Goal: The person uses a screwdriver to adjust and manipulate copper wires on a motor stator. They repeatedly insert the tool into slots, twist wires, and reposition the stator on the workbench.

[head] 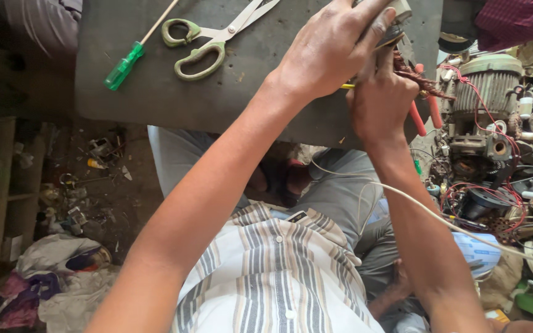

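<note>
Screwdriver with a clear green handle lies at the upper left of the frame on my dark work board, its thin shaft angled up and away. Just right of it, large scissors with pale green loops rest closed on the same board, well apart from my hands.

Moving toward the upper middle, my left hand curls from above over a small pale part at the top edge of the frame, fingers wrapped tight around it; most of the part is hidden under my fingers, so I cannot tell exactly what it is. Directly below and to the right, my right hand is closed in a fist around red-handled pliers, whose handles stick out toward the lower right. A bundle of reddish copper wire shows between the two hands, touching both.

To do this well, I judge that my left hand should hold the part dead still against the board edge while my right works the pliers in short, firm pulls, keeping the copper strands from kinking.

At the far right of the frame, a grey motor body with red leads sits among loose parts, and a white cable crosses my right forearm.
</note>
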Demonstrator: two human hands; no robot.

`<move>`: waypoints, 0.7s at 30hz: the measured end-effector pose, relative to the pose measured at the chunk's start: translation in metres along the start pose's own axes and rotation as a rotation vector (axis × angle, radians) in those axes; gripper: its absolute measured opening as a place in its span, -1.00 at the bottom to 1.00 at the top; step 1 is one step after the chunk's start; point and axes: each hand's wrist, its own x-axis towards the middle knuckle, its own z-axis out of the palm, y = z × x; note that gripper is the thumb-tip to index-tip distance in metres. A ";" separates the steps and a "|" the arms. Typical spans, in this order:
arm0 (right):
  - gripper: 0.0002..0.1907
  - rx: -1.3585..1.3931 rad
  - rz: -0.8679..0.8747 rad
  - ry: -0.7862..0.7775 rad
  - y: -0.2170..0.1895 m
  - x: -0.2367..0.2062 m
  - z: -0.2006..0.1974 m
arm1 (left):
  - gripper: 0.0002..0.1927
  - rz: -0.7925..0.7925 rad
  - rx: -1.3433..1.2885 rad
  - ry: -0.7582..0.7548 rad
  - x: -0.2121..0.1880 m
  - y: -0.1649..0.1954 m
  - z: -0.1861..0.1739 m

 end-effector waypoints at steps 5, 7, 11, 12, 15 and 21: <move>-0.47 0.064 -0.008 -0.002 0.002 0.004 -0.002 | -0.67 0.027 -0.062 0.023 0.000 -0.004 -0.001; -0.52 0.139 -0.017 0.001 0.005 0.003 -0.007 | -0.69 0.021 -0.062 -0.018 0.002 -0.007 -0.002; -0.53 0.207 -0.050 -0.004 0.011 0.001 -0.018 | -0.70 0.028 -0.086 -0.047 0.003 -0.010 -0.003; -0.56 0.215 -0.052 -0.003 0.011 0.002 -0.019 | -0.70 0.034 -0.098 -0.029 0.002 -0.009 -0.003; -0.56 0.195 -0.052 -0.012 0.008 0.005 -0.016 | -0.65 0.056 -0.069 0.021 -0.002 -0.006 -0.001; -0.66 0.086 0.011 0.051 -0.005 0.001 -0.007 | -0.73 0.104 -0.053 0.000 -0.001 -0.007 0.004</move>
